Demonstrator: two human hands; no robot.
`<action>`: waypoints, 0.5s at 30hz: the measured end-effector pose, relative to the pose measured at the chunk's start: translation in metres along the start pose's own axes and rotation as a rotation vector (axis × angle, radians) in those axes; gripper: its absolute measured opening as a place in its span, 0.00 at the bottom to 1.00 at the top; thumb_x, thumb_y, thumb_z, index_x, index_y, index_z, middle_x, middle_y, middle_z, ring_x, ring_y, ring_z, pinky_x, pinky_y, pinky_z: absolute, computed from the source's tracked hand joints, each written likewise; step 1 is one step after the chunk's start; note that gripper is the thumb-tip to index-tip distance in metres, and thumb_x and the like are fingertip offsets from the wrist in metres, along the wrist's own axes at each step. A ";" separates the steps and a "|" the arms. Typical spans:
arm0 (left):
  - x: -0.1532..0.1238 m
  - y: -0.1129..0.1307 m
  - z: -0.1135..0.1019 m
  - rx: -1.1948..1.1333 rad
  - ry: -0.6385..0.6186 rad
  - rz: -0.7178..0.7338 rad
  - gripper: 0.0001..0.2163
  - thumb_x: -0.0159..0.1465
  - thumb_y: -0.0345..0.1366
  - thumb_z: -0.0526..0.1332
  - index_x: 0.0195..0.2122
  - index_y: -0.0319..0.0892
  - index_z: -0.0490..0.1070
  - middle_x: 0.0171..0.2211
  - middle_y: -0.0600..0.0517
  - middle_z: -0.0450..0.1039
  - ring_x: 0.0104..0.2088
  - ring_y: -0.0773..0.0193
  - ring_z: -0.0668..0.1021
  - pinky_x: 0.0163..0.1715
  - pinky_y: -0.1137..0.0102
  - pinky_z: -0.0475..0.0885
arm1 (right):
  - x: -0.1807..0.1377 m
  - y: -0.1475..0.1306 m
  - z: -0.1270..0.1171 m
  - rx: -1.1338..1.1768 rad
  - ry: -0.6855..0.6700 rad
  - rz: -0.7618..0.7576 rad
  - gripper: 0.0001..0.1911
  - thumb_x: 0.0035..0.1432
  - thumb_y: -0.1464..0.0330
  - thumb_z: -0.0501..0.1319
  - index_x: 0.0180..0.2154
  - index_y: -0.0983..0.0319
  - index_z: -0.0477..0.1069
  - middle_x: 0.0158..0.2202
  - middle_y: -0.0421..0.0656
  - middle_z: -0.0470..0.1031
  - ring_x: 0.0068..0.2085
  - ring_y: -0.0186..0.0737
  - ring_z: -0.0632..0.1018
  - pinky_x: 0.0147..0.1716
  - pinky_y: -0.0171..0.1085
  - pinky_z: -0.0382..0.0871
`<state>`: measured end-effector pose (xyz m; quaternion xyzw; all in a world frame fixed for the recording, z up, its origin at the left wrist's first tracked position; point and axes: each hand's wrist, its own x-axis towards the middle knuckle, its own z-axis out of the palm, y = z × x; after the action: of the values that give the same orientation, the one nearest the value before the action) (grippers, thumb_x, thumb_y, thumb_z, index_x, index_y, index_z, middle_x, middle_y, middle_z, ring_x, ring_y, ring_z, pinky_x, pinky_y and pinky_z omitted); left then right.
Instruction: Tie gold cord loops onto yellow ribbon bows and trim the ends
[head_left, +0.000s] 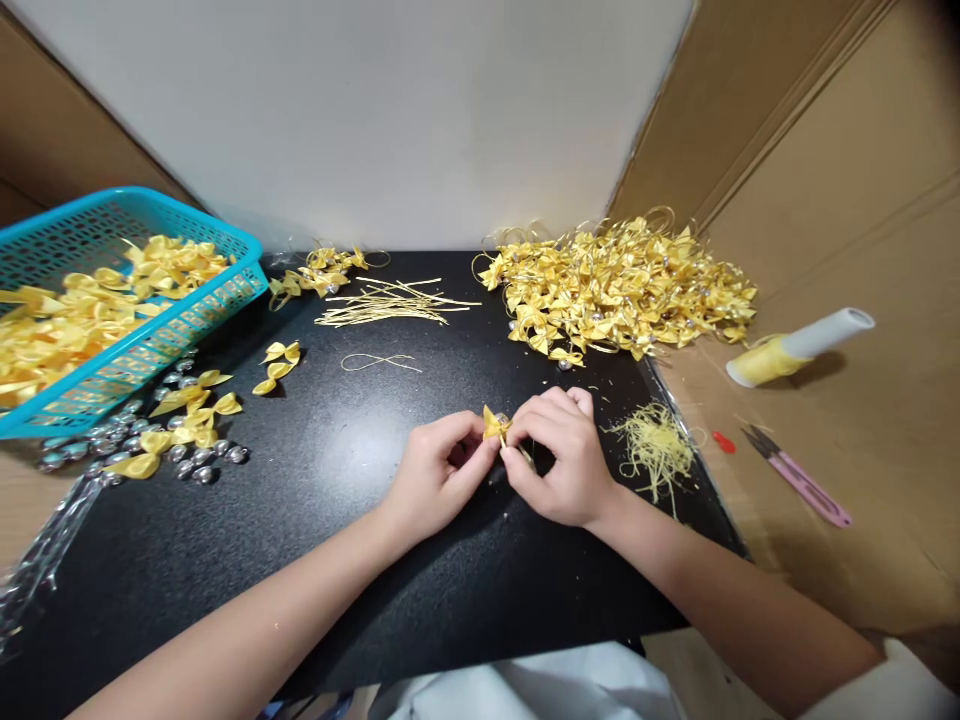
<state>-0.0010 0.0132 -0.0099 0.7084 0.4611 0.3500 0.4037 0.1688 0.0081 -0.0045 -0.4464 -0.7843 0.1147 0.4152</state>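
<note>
Near the front middle of the black table, my left hand [446,470] pinches one side of a yellow ribbon bow [493,424]. My right hand [561,455] is closed at the bow's other side, thumb and forefinger together on it. A silvery bell seems to sit at the bow's centre, partly covered by fingers. A short pale strand hangs below the right fingertips. Beyond the hands lie a single looped gold cord [381,362] and a bundle of straight gold cords [394,304].
At left stands a blue basket [259,245] of yellow bows, with silver bells [202,458] and loose bows beside it. A big heap of corded bows [622,290] fills the back right. Thread scraps [660,450], pink thread snips [806,485] and a thread tube [825,332] are at right.
</note>
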 end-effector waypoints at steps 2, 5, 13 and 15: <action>0.001 -0.001 -0.001 -0.197 -0.037 -0.108 0.10 0.64 0.41 0.59 0.30 0.40 0.70 0.23 0.55 0.67 0.22 0.70 0.67 0.22 0.76 0.63 | 0.000 0.002 -0.007 0.107 0.048 -0.001 0.08 0.56 0.66 0.54 0.30 0.60 0.70 0.30 0.41 0.75 0.33 0.40 0.72 0.39 0.45 0.57; 0.002 -0.003 -0.002 -0.431 -0.077 -0.239 0.12 0.64 0.44 0.59 0.31 0.40 0.69 0.22 0.57 0.65 0.19 0.72 0.64 0.18 0.77 0.60 | 0.000 0.007 -0.011 0.181 0.124 0.004 0.07 0.54 0.66 0.53 0.33 0.60 0.68 0.30 0.42 0.72 0.33 0.41 0.72 0.37 0.44 0.60; 0.001 -0.007 0.001 -0.566 -0.062 -0.285 0.12 0.63 0.44 0.60 0.30 0.40 0.67 0.21 0.57 0.64 0.19 0.73 0.63 0.18 0.78 0.61 | -0.002 0.006 0.001 -0.080 0.023 -0.034 0.05 0.51 0.67 0.60 0.30 0.60 0.63 0.30 0.39 0.73 0.33 0.41 0.71 0.39 0.44 0.56; 0.001 -0.007 0.001 -0.577 -0.065 -0.291 0.12 0.63 0.44 0.60 0.30 0.40 0.67 0.21 0.58 0.64 0.19 0.73 0.64 0.17 0.78 0.61 | -0.003 0.006 0.002 -0.086 0.031 0.002 0.05 0.56 0.67 0.59 0.30 0.60 0.64 0.30 0.40 0.74 0.33 0.40 0.71 0.39 0.43 0.56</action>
<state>-0.0026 0.0161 -0.0166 0.5020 0.4263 0.3822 0.6482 0.1713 0.0101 -0.0108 -0.4663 -0.7815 0.0746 0.4077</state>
